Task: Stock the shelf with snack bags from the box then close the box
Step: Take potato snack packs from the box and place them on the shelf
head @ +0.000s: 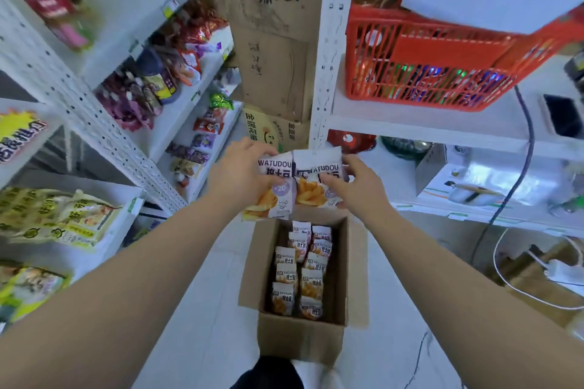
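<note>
An open cardboard box [300, 336] stands on the floor below me, holding several white and purple snack bags [300, 275] set upright in rows. Above the box I hold two of the same bags side by side. My left hand [238, 172] grips the left snack bag [274, 196] by its upper left corner. My right hand [354, 185] grips the right snack bag [316, 183] along its right edge. The white shelf unit [177, 133] on the left carries many other snack packs.
A red plastic basket [442, 60] sits on the white rack [410, 123] at the right, with boxed goods below it. Tall cardboard cartons [271, 31] stand straight ahead between the shelves. Yellow snack packs [60, 218] lie on the near left shelf. White cables [537, 271] trail at right.
</note>
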